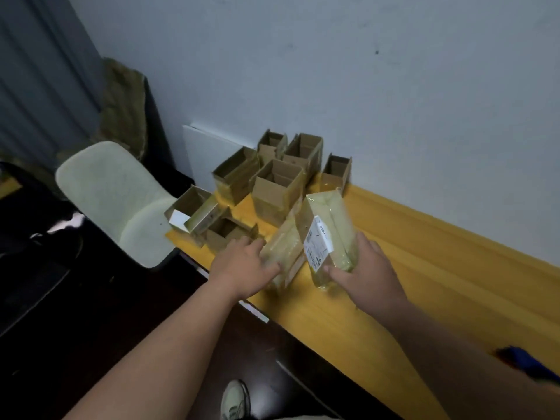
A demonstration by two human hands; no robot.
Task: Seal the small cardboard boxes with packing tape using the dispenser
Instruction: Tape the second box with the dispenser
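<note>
Seven open boxes [277,189], two taped boxes [330,234], one chair [121,198]

The person's two forearms are bare from the frame's lower edge to the wrists; no sleeve, watch, ring or glove shows on either. The left hand [242,265] and the right hand [363,268] are both uncovered, with short, plain nails where the fingers [335,272] can be made out; motion blur softens the finer detail. Far back from the fingers, at the bottom of the view, one shoe [235,400] shows: a pale, greyish-white trainer with a darker marking across its upper. A strip of light, beige-toned clothing [303,417] sits just beside it at the very bottom edge.
</note>
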